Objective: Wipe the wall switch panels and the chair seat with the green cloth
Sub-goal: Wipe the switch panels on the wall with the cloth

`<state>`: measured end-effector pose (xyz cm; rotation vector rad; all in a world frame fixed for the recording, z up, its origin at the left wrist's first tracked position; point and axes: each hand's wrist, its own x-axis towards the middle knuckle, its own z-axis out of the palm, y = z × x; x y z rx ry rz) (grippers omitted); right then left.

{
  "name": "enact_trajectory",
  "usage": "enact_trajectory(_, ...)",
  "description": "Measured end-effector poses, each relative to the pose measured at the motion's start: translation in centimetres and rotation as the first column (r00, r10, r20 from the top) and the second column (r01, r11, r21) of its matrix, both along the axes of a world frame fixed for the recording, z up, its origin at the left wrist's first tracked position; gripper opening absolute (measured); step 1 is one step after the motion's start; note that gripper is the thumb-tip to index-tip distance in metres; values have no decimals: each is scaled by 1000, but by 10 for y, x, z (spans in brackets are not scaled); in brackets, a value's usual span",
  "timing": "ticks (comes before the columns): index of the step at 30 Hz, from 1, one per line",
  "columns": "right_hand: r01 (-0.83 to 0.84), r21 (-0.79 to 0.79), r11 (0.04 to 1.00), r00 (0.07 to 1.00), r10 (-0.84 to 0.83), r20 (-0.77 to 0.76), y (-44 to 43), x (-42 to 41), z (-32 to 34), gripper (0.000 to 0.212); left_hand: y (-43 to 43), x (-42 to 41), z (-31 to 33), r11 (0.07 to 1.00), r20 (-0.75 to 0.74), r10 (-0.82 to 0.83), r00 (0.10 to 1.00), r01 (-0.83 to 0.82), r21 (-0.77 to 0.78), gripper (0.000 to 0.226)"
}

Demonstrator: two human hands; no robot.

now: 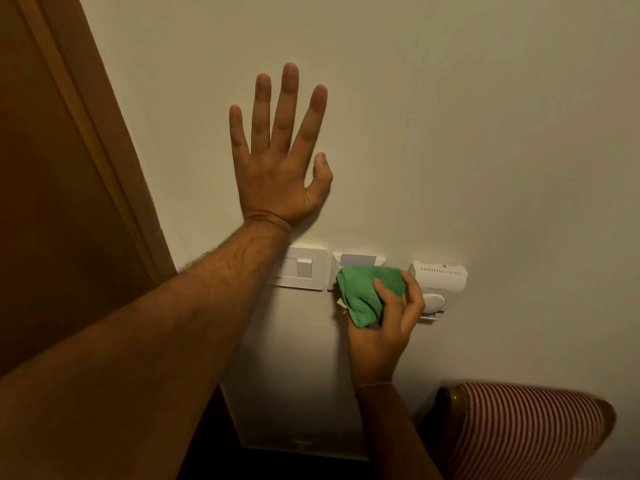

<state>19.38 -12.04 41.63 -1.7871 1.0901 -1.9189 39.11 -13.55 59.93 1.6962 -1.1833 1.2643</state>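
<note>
My left hand [277, 157] lies flat on the cream wall with its fingers spread, above the panels. My right hand [384, 327] grips a bunched green cloth [367, 292] and presses it against the middle white panel [358, 260], which has a grey card slot at its top and is mostly covered. Left of it is a white switch panel [304, 268], partly hidden by my left forearm. To the right hangs a white vented wall unit [440, 271] with a round knob below. A chair with red-and-white striped fabric [526, 431] shows at the bottom right.
A brown wooden door frame [104, 161] runs down the left side. Below the panels a white skirting board meets a dark floor.
</note>
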Motion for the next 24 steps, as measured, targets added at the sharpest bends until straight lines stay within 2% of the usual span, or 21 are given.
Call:
enact_trajectory(2,98,75,992,991,-90,-97,3,2,3,58,1,0,-1,1000,2,4,1000,-4,-5,84)
enact_trajectory(4,100,70,992,982,-88,-168,1,1,-7,54,0,1,-1,1000,5,17,1000,-17,-11,85)
enact_trajectory(7,53,-28,998,989,-56,-134,2,-2,-26,36,-2,1,-1,1000,4,24,1000,-24,-13,85)
enact_trajectory(9,34,-35,999,986,-39,-165,2,-3,-29,40,-3,1,-1,1000,7,21,1000,-20,-17,84)
enact_trajectory(12,-5,-42,999,998,3,-55,1,0,-8,36,-3,1,-1,999,7,27,1000,-26,-22,83)
enact_trajectory(16,-30,-91,995,1000,29,-2,-6,10,6,30,-2,0,0,999,8,33,999,-33,-16,84)
enact_trajectory(21,-27,16,999,994,29,-103,4,1,-23,32,0,-1,0,999,-1,37,999,-37,5,82)
enact_trajectory(24,-13,42,999,997,16,-72,3,3,-21,32,0,-1,1,999,6,46,999,-46,-2,85)
